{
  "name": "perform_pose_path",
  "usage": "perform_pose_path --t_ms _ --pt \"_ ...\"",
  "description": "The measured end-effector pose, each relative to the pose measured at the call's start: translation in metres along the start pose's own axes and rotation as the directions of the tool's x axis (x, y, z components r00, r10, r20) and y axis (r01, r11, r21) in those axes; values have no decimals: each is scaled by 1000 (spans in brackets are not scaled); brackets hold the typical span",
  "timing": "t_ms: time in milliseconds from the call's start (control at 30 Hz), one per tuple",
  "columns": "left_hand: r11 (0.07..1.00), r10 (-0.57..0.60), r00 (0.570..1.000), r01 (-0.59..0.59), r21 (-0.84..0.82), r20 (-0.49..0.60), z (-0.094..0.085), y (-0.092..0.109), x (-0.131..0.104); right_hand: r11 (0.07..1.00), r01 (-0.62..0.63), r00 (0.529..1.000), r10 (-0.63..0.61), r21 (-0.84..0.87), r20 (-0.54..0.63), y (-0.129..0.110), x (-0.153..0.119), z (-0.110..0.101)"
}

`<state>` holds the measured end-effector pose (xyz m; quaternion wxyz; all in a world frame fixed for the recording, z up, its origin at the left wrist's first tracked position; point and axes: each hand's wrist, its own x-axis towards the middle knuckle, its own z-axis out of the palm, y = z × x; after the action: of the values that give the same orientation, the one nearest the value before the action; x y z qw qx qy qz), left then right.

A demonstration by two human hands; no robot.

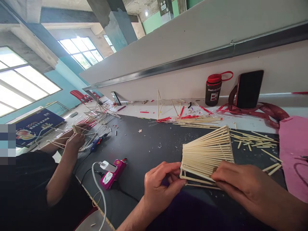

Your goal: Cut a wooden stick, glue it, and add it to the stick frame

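A fan-shaped frame of pale wooden sticks (207, 149) rests over the dark mat in front of me. Its narrow end points left, where my left hand (163, 181) pinches the lower corner between thumb and fingers. On the lower right side, my right hand (237, 179) grips the frame's edge near a stick, with its fingers pressed together. Slim gaps show between the lowest sticks. Behind the frame lies a row of loose long sticks (197, 122). Shorter cut sticks (255, 141) are scattered to its right.
A pink power strip (113, 175) with a white plug and cables sits left of my hands. A blue glue gun (97, 144) lies near another person's hands (75, 139). A dark bottle (213, 91), a phone (249, 89) and pink sheet (293, 154) are at the right.
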<state>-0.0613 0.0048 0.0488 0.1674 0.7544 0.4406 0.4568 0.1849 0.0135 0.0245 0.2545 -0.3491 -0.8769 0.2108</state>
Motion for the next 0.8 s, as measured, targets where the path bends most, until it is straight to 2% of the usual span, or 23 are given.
perform_pose_path --t_ms 300,633,800 --pt "998 28 999 -29 49 15 -1 1 1 997 36 998 -33 -64 46 6 -3 6" --pt "994 65 997 -70 90 51 -2 0 2 995 54 998 -56 -85 -20 3 -2 11" --pt "992 85 993 -92 83 84 -4 -2 2 995 81 997 -82 -66 -13 6 -1 14"
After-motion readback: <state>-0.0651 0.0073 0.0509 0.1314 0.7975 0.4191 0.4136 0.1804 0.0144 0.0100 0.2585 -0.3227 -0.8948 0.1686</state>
